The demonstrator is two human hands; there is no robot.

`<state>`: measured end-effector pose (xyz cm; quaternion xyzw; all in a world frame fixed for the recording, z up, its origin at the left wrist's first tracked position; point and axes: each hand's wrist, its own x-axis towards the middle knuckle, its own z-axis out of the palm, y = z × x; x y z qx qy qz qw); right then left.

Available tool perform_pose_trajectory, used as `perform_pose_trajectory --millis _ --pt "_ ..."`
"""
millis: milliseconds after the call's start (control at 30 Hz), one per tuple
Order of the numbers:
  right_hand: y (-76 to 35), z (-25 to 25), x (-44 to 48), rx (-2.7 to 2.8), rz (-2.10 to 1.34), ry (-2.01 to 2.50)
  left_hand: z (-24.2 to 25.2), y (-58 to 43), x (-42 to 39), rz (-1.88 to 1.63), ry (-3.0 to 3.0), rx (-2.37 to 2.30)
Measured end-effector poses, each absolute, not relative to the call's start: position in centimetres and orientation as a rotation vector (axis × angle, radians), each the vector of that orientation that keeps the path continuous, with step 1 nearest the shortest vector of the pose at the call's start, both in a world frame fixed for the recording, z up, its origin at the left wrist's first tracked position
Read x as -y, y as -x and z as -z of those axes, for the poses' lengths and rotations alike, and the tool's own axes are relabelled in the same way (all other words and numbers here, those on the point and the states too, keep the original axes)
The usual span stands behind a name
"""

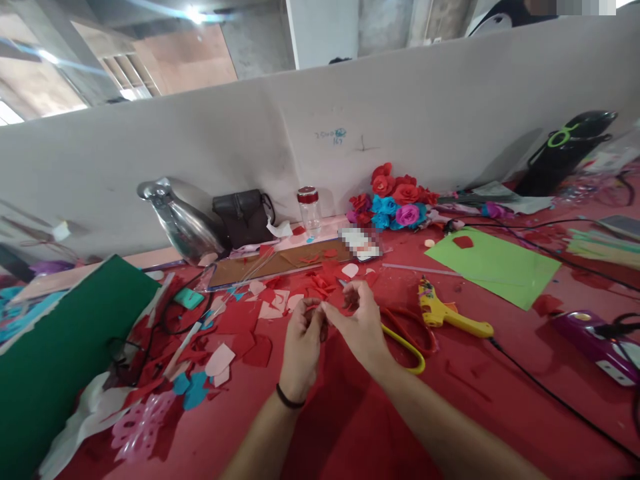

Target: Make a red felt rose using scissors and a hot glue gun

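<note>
Small red paper piece (312,307): partly hidden, pinched narrowly by the left hand (301,333) above the red tabletop (500,407). Right hand (359,323): met the left at the fingertips; its own grip could not be told. Room: tabletop surface showed between right forearm and black cord (545,387); pink paper scraps (219,360) bordered the left. Containers: red-lidded clear glass jar (311,217) stood upright near the grey partition (225,140).
</note>
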<state>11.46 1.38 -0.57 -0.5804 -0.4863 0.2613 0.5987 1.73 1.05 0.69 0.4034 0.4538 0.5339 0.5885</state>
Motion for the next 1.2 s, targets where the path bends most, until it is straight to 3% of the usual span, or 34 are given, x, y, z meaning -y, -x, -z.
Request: perform_pose_trajectory --millis 367,1200 --pt "-11.6 -0.2 -0.7 1.306 -0.245 1.264 0.3 -1.6 -0.7 -1.28 -1.017 -1.053" --pt "-12.6 -0.3 -0.9 1.435 -0.078 1.251 0.7 -1.7 -0.7 -1.429 -1.337 -1.094"
